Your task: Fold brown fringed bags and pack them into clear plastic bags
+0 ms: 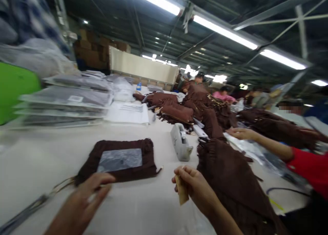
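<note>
A small tan paper piece, like a tag, is pinched between the thumb and fingers of my right hand, above the white table. My left hand is at the lower left, its thumb and finger apart and slightly blurred, with nothing plain to see in it. Just beyond it lies a dark brown pouch with a clear grey window on top. A ring and grey strap extend from the pouch's left end. A grey tape dispenser stands beyond my right hand.
Brown fringed bags lie to the right, with more brown pieces heaped behind. Bagged flat goods are stacked at the left beside papers. A co-worker's red-sleeved arm reaches in from the right.
</note>
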`<state>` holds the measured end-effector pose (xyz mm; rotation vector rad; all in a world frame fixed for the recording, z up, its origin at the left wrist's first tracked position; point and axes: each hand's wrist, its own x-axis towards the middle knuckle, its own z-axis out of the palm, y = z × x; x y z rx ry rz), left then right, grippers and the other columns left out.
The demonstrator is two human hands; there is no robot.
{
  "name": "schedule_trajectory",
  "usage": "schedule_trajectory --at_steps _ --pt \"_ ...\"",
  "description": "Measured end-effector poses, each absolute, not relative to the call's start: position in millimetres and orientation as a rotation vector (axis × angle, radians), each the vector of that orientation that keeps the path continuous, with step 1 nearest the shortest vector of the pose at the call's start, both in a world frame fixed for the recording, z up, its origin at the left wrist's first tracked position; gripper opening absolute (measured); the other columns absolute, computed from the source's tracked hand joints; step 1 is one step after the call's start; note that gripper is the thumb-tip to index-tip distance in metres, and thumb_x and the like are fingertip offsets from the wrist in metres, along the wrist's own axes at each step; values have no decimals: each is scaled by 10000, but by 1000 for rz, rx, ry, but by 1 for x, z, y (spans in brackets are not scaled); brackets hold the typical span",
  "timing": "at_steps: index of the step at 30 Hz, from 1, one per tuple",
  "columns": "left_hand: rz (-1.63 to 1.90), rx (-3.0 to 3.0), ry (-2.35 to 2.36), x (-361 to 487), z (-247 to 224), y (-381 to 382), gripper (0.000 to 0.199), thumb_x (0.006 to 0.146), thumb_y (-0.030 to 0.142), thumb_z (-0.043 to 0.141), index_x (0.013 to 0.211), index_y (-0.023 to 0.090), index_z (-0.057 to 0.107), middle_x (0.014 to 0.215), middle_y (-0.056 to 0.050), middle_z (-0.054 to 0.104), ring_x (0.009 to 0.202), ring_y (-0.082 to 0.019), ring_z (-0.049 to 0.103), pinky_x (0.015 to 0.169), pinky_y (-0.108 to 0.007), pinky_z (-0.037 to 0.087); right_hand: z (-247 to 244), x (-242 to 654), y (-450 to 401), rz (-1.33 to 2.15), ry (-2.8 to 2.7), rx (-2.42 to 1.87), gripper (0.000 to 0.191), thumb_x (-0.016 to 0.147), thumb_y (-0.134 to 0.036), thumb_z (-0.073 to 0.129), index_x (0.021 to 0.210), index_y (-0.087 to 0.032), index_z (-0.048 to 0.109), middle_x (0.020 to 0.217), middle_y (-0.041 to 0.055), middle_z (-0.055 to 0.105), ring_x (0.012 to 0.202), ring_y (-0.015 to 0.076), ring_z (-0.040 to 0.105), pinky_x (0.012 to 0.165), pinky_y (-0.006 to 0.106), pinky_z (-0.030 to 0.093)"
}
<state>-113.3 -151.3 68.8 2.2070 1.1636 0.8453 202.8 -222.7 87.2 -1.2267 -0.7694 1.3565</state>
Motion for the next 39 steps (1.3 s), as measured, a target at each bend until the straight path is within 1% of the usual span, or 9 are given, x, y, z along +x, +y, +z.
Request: schedule_trajectory --at_steps 5,11,16,21,24,27,31,35,39 --pt "541 1624 750 -84 73 -186 436 940 543 427 1025 195 675 941 -26 656 875 -191 580 801 -272 472 81 126 -220 1700 -1245 -1278 439 786 -578 674 848 -145 654 716 56 692 563 145 618 538 240 459" --pt "773 1162 682 -75 58 -192 463 856 532 605 1056 123 688 913 -52 660 895 -206 580 827 -297 434 74 86 -212 1574 -1670 -1330 224 808 -356 603 719 -167 685 616 -21 564 552 105 470 510 207 346" --pt "928 1114 779 -87 44 -182 430 819 525 654 896 107 719 821 -51 653 801 -180 573 742 -272 425 68 73 -203 1489 -1740 -1460 224 781 -299 578 625 -149 638 580 -27 540 556 107 463 519 213 326" --pt "972 1048 801 -102 46 -178 391 868 506 599 891 127 693 819 -46 667 782 -165 578 749 -271 430 73 74 -198 1585 -1747 -1389 228 839 -339 573 744 -163 682 674 7 659 632 158 592 587 240 417" --pt "981 1048 815 -109 48 -178 388 880 502 586 926 128 681 774 -36 660 749 -151 566 730 -257 417 76 78 -189 1327 -1778 -1463 278 893 -416 545 906 -196 713 851 40 721 812 211 656 724 288 476" --pt "967 1045 798 -114 49 -177 403 889 516 571 965 130 657 737 -24 644 689 -136 541 685 -247 402 76 73 -178 1215 -1674 -1492 383 895 -498 554 1111 -210 684 1121 80 701 1043 245 635 895 339 476" --pt "932 1115 762 -120 48 -177 417 926 523 514 819 134 621 722 -27 619 676 -133 520 681 -252 390 79 54 -167 1442 -1516 -1364 493 856 -508 634 1249 -210 619 1286 92 632 1201 248 565 1010 359 438" --pt "912 1156 737 -128 46 -175 397 947 488 495 790 139 600 710 -20 605 705 -137 521 716 -253 390 84 37 -160 1567 -1509 -1270 400 852 -461 657 1158 -204 674 1094 69 716 1025 222 646 903 333 491" --pt "886 1180 731 -134 42 -176 365 938 485 513 898 136 613 700 -9 622 668 -124 520 685 -236 391 85 32 -155 1384 -1652 -1331 223 843 -388 672 934 -197 743 890 36 739 832 189 665 749 280 499"
